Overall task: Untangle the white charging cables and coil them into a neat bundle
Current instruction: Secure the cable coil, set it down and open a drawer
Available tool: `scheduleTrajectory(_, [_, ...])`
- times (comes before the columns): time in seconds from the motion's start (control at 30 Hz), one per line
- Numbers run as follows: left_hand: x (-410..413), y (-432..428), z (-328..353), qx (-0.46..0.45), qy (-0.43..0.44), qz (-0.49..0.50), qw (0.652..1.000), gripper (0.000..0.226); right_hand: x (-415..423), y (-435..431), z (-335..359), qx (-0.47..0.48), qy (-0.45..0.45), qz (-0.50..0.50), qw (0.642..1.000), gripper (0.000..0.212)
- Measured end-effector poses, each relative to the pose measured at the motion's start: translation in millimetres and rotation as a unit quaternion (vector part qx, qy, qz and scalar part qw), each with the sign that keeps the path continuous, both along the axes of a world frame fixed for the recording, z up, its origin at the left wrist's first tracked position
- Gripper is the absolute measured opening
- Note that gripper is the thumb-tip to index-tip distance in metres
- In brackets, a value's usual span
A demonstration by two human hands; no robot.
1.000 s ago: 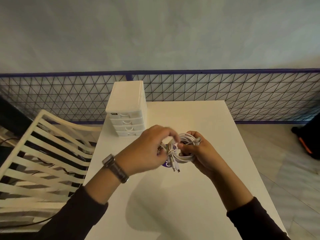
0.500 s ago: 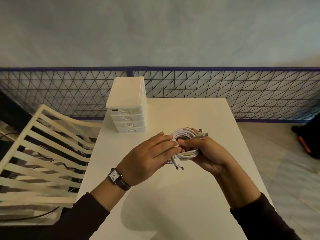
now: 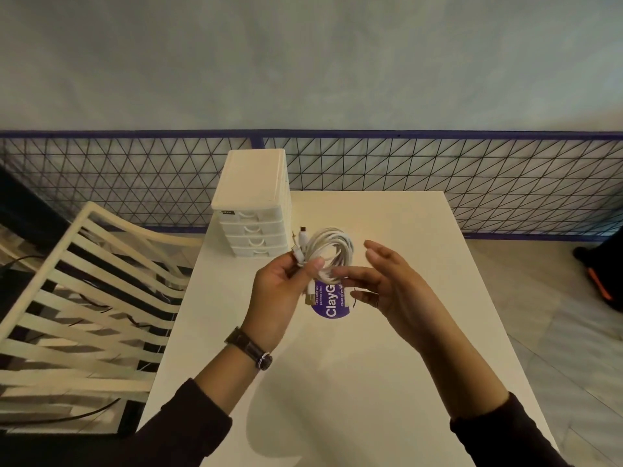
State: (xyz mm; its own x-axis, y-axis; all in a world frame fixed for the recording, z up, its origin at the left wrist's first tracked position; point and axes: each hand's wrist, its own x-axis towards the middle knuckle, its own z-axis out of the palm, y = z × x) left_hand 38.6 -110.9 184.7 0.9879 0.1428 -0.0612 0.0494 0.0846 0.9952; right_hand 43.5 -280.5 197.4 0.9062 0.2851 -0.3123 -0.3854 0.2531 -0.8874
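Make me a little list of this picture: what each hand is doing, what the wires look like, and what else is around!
left hand: pinches the white cables with its thumb, holding them above the table
right hand: open, fingers straight, beside the coil; whether it touches is too blurred to tell
cables: looped in a round coil, plug ends sticking out
drawer box: white, four drawers, at the table's far left
purple sticker: flat on the table under the hands
chair: white slats, left of the table
watch: on the left wrist
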Motion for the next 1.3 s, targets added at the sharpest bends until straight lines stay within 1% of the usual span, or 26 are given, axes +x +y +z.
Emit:
scheduleTrajectory(0.03, [0, -3, 0, -0.049, 0.045, 0.016, 0.998, 0.007, -3, 4, -1, -0.032, -0.019, -0.032, 0.999, 0.044])
scheduleTrajectory(0.1, [-3, -9, 0, -0.118, 0.098, 0.019, 0.988, 0.008, -8, 13, -1, -0.097, -0.064, -0.088, 0.989, 0.029])
scheduleTrajectory(0.13, [-5, -11, -1, -0.137, 0.108, 0.014, 0.985, 0.009, -10, 16, -2, -0.116, -0.083, -0.114, 0.983, 0.022])
scheduleTrajectory(0.2, [-9, -14, -3, -0.157, 0.108, 0.004, 0.982, 0.011, -12, 20, -3, -0.133, -0.098, -0.154, 0.974, 0.016])
scheduleTrajectory(0.23, [-11, -16, -4, -0.157, 0.102, 0.002, 0.982, 0.011, -12, 21, -3, -0.135, -0.095, -0.168, 0.972, 0.016])
scheduleTrajectory(0.3, [-16, -20, -7, -0.110, 0.086, -0.013, 0.990, 0.013, -12, 23, -3, -0.135, -0.071, -0.184, 0.971, 0.020])
scheduleTrajectory(0.37, [-22, -24, -9, -0.057, 0.064, -0.031, 0.996, 0.011, -10, 23, -4, -0.107, -0.029, -0.192, 0.975, 0.020])
scheduleTrajectory(0.43, [-26, -26, -8, -0.040, 0.041, -0.027, 0.998, 0.014, -9, 24, -7, -0.068, 0.023, -0.200, 0.977, 0.022])
scheduleTrajectory(0.53, [-25, -28, -8, -0.033, 0.037, 0.023, 0.999, 0.013, -9, 25, -10, -0.050, 0.066, -0.181, 0.980, 0.027])
scheduleTrajectory(0.6, [-22, -30, -9, -0.068, 0.072, 0.086, 0.991, 0.008, -12, 29, -11, -0.049, 0.058, -0.171, 0.982, 0.032])
scheduleTrajectory(0.67, [-19, -33, -9, -0.127, 0.107, 0.127, 0.978, 0.009, -18, 36, -11, -0.035, 0.038, -0.183, 0.982, 0.031])
scheduleTrajectory(0.77, [-15, -37, -7, -0.178, 0.144, 0.141, 0.963, 0.012, -25, 43, -15, -0.011, 0.001, -0.229, 0.973, 0.022])
scheduleTrajectory(0.83, [-12, -36, -7, -0.206, 0.176, 0.128, 0.954, 0.018, -27, 45, -18, -0.045, -0.042, -0.237, 0.969, 0.011])
scheduleTrajectory(0.9, [-11, -33, -8, -0.222, 0.196, 0.106, 0.949, 0.026, -27, 45, -17, -0.085, -0.081, -0.219, 0.969, 0.007])
scheduleTrajectory(0.97, [-11, -29, -8, -0.233, 0.198, 0.085, 0.948, 0.029, -26, 41, -13, -0.099, -0.111, -0.198, 0.969, 0.011])
scheduleTrajectory(1.07, [-14, -21, -6, -0.286, 0.177, 0.044, 0.941, 0.022, -21, 29, -10, -0.146, -0.153, -0.205, 0.956, 0.017])
scheduleTrajectory(1.17, [-19, -18, -6, -0.248, 0.152, 0.017, 0.957, 0.025, -19, 19, -12, -0.239, -0.220, -0.201, 0.924, 0.029])
scheduleTrajectory(1.2, [-21, -18, -5, -0.232, 0.145, 0.016, 0.962, 0.026, -19, 18, -12, -0.254, -0.237, -0.204, 0.915, 0.029])
scheduleTrajectory(1.3, [-23, -19, 1, -0.201, 0.123, 0.020, 0.972, 0.026, -19, 19, -7, -0.248, -0.268, -0.207, 0.907, 0.023])
